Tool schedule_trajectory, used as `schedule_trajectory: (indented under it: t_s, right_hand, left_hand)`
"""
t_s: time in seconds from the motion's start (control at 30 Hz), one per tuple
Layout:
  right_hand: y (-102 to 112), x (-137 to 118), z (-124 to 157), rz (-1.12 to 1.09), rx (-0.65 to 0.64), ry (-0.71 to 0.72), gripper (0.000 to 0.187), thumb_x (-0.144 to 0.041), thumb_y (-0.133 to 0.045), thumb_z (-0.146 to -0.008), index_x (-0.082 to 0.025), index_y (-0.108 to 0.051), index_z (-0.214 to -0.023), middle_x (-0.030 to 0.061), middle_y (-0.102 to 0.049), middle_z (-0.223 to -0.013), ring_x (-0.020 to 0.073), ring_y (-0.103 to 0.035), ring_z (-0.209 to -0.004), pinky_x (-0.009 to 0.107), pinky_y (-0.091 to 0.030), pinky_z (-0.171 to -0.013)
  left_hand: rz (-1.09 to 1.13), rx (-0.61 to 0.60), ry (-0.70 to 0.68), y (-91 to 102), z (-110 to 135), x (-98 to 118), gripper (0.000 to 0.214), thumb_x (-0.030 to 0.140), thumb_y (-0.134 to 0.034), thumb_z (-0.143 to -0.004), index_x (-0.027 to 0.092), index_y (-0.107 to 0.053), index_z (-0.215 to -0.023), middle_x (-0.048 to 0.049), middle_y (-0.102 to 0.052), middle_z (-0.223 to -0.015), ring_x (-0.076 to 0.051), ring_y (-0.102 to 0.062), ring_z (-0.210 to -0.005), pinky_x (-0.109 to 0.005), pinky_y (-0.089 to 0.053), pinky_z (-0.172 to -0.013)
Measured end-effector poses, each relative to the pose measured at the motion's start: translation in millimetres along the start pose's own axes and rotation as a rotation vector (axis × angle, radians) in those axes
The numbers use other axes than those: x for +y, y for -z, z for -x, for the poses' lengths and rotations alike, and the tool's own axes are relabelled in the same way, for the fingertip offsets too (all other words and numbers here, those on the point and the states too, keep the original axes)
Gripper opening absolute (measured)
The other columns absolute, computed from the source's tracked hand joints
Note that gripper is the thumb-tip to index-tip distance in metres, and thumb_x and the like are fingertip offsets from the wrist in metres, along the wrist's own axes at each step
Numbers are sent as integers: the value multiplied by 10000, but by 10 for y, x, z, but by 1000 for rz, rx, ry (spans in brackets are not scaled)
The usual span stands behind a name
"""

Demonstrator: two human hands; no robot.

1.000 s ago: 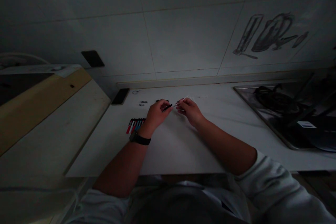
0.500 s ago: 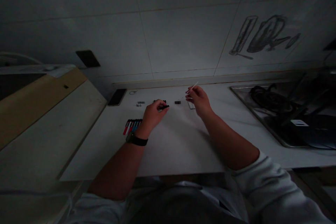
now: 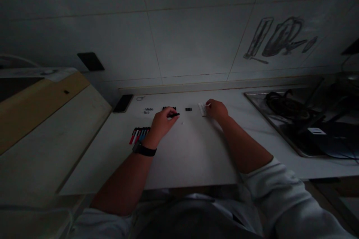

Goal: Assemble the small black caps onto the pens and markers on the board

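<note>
My left hand (image 3: 164,121) pinches a small black tube-like piece (image 3: 174,115) between thumb and fingers, above the white worktop. My right hand (image 3: 218,109) is down at a row of thin white sticks (image 3: 202,109), its fingers closed on a thin white stick (image 3: 208,105) that they partly hide. Between the hands lie a few small black parts (image 3: 188,109). Behind my left fingers is a row of black pieces (image 3: 168,108), partly covered. A tiny pale bit (image 3: 183,122) lies right of my left hand. Marker-like pens (image 3: 139,135) in red, white and blue lie beside my left wrist.
Several tiny metallic pieces (image 3: 148,109) lie in two short rows. Farther left are a thin loop (image 3: 140,98) and a dark phone (image 3: 123,103). A stove (image 3: 280,119) with a black pan-like object (image 3: 333,140) borders the right side; a tiled wall (image 3: 190,44) stands behind.
My right hand has come down with the white stick, from above the worktop to the row of sticks. My left hand still holds the black piece, nearly unmoved.
</note>
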State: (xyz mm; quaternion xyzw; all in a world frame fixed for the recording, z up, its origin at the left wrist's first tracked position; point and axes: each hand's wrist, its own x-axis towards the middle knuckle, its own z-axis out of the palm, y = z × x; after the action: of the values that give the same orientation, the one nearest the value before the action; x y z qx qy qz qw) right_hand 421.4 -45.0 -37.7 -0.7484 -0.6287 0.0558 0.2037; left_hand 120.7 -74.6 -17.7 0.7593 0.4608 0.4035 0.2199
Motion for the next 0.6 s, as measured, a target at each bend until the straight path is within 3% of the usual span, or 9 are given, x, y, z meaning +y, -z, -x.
schedule_trajectory:
  t_s: [0.4, 0.6]
  right_hand:
    - [-57, 82, -61, 104, -105, 62, 282, -281, -591, -901, -221, -792, -1089, 118, -773, -1126, 235, -690, -1038, 298, -483, -888]
    - [-61, 75, -56, 81, -94, 66, 266, -290, -602, -897, -227, -803, -1059, 119, -773, -1116, 233, -694, -1022, 299, -486, -888]
  left_hand:
    - [-30, -13, -13, 0, 5, -24, 146, 297, -746, -845, 233, -675, -955, -35, -748, -948, -191, -706, -897, -356, -555, -864]
    - [-8, -17, -4, 17, -1, 5, 139, 285, -747, -840, 233, -671, -944, -36, -747, -941, -190, -706, -885, -352, -560, -854]
